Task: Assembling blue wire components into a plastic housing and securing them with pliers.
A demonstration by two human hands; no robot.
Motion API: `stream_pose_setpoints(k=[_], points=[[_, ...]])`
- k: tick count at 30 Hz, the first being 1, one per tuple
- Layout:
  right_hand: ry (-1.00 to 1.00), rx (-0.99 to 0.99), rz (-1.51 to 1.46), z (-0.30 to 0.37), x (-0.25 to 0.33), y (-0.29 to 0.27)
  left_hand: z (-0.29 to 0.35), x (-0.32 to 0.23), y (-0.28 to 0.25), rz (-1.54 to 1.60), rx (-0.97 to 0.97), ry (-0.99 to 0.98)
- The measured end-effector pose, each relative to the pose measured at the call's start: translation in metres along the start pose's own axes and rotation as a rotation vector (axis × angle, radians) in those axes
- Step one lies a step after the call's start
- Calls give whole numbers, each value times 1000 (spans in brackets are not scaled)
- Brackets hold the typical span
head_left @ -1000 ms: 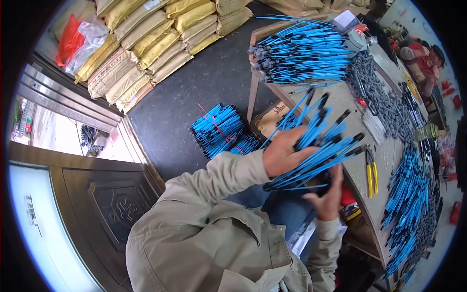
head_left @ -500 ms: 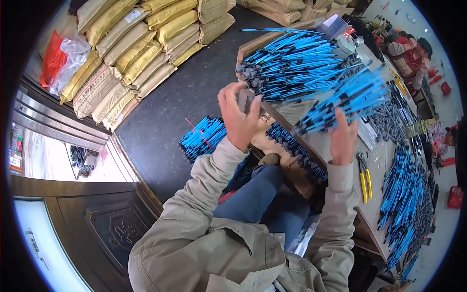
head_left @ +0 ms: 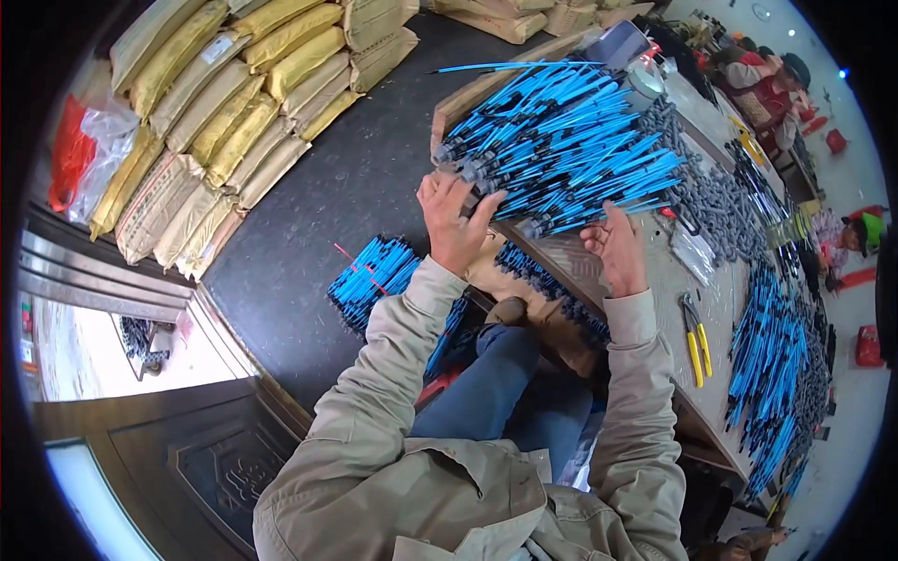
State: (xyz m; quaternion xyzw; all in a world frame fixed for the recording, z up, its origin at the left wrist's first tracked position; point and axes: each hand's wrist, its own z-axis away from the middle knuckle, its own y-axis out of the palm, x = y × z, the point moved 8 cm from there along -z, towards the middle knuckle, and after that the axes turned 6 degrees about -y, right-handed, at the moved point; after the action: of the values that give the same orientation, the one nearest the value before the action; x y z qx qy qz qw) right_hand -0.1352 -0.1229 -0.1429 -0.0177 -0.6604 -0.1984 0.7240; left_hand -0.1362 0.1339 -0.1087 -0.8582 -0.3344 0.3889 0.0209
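Observation:
A big pile of thin blue rods with black fittings [head_left: 571,140] lies across the far end of the workbench [head_left: 655,309]. My left hand [head_left: 454,224] is at the near left corner of this pile, by the rods' grey ends, with thumb and fingers apart. Just below the pile's right side is my right hand [head_left: 617,251], empty, its fingers apart and slightly bent. Yellow-handled pliers [head_left: 695,341] lie on the bench to the right of my right forearm.
Grey small parts [head_left: 711,206] are heaped right of the pile. More blue rods [head_left: 772,360] cover the bench's right side. A tied bundle of blue rods [head_left: 374,280] rests on the floor at left. Stacked sacks [head_left: 253,112] stand beyond; a co-worker [head_left: 762,89] sits far right.
The bunch of blue rods in my right hand has gone down onto the big pile and been let go. My right hand has moved left and down; my left hand stays near the pile's corner.

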Motion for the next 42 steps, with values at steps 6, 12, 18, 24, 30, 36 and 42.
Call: stream_pose_setpoints(k=[6, 12, 18, 24, 30, 36, 42], points=[[16, 2, -41, 6, -7, 5, 16, -6, -5, 293, -11, -53], [41, 29, -71, 14, -10, 11, 36, -6, 7, 417, 7, -223], [130, 120, -10, 12, -16, 0, 45, -18, 15, 483, -20, -173], [232, 99, 280, 27, -1, -14, 31, -22, 6, 748, -226, -118], [183, 77, 299, 23, -6, -10, 38, 12, 19, 926, -441, -312], [194, 67, 319, 21, -4, -9, 37, 21, 18, 762, -398, -452], [166, 50, 411, 30, 6, -26, 36, 28, -1, 659, -181, -432]])
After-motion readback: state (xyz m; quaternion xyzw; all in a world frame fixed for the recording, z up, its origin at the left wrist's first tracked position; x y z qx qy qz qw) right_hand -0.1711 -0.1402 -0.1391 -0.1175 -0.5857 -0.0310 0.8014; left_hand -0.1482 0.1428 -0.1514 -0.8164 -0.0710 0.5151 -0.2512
